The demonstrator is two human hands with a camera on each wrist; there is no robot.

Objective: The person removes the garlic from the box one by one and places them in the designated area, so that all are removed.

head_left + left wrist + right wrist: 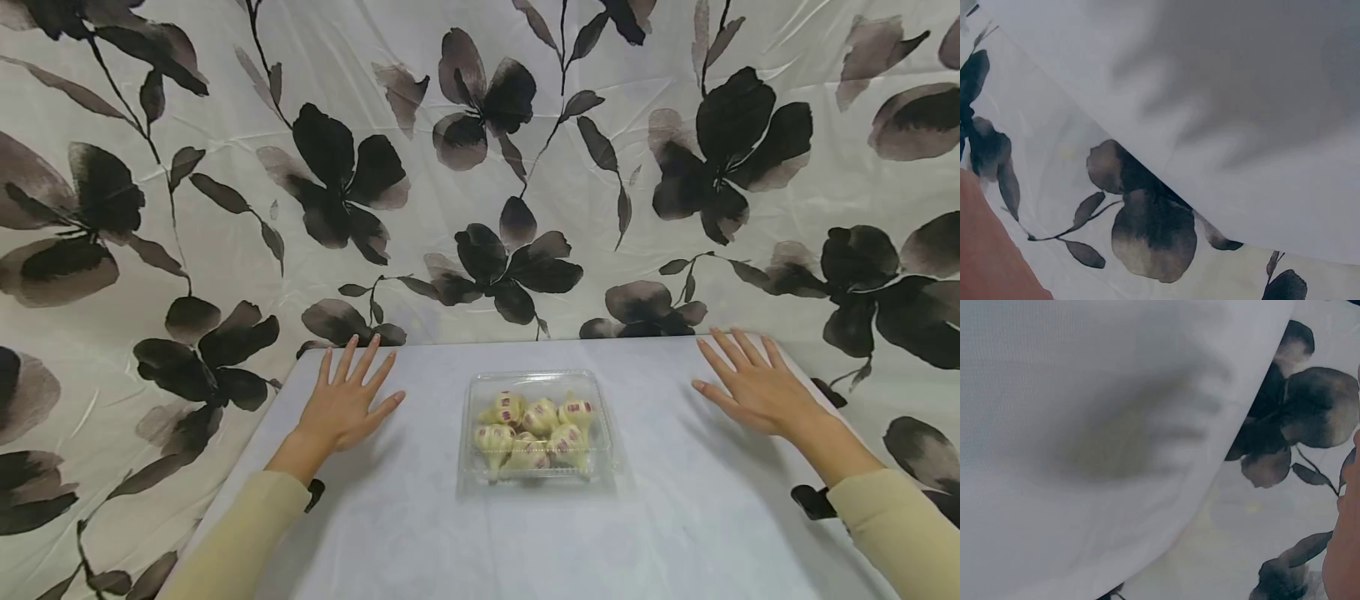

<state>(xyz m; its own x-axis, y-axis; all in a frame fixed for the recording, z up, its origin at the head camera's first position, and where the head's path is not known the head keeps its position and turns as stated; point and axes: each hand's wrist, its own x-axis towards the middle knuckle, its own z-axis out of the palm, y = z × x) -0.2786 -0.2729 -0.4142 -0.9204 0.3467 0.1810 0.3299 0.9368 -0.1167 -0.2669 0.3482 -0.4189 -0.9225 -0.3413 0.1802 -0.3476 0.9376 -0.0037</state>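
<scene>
"Looking at the white table [390,533], where does the clear box [536,379] sit?"

"Between the left hand [345,410] and the right hand [757,393], touching neither; it looks longer side to side, though the slanted view leaves that unsure."

"Which is nearer?"

"The left, slightly: the box lies to the right of its fingers. Both hands have straight, spread fingers, holding nothing."

"And inside?"

"Pale yellow wrapped pieces [540,417]."

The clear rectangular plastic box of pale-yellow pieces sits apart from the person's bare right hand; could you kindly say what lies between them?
The head view shows only bare white tabletop between the box and the right hand.
</scene>
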